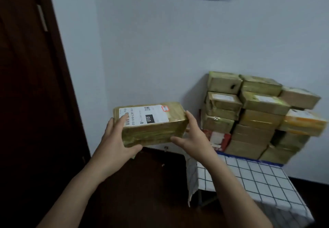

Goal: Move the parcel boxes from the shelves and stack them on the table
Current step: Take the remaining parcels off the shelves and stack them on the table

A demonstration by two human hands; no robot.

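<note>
Step in hand: carrying one parcel box (156, 126) toward the table (258, 183); not yet placed.

Box is in the air, left of the table and short of it, shipping label (144, 114) up, slightly tilted.

Left hand (114, 138) grips the near left corner, fingers on the label, thumb under the front edge. Right hand (194, 135) is spread wide, fingers straight against the right end, thumb reaching along the lower front.

The stack of parcels (256, 117) fills the table's far side against the wall.

Next, by my judgement: swing right, lift to stack height, set down square. The stack's right column looks uneven.
</note>
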